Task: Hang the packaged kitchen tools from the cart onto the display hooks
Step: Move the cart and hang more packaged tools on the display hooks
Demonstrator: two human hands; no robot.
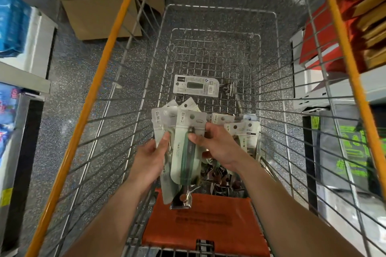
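Hanging looks barely begun: inside the cart [86, 110] the left hand [150, 158] grips a fan of packaged kitchen tools [158, 119], the right hand [217, 144] pinches the front green-handled pack [183, 152], spare packs [242, 129] lie just beyond, and no hooks show.

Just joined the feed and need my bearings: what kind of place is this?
Probably a retail shop aisle. A wire shopping cart holds packaged tools with hang holes, shelves on either side carry blue packs and red packs, and a cardboard box sits on the floor.
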